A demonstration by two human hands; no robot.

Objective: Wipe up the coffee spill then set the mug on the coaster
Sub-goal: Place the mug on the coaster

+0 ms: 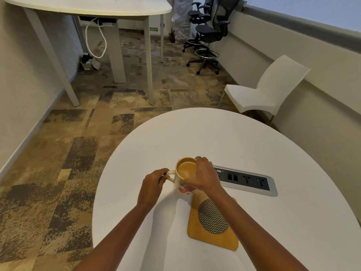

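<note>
Presently, the cream mug (185,173), red-patterned and full of milky coffee, is held upright, handle pointing left. It is gripped at the handle by the left hand (153,185) and clasped at the body by the right hand (203,177), just beyond the coaster (213,222).

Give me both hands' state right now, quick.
Left hand: closed on the handle of the mug.
Right hand: closed around the mug's body and rim, next to the coaster.
</note>
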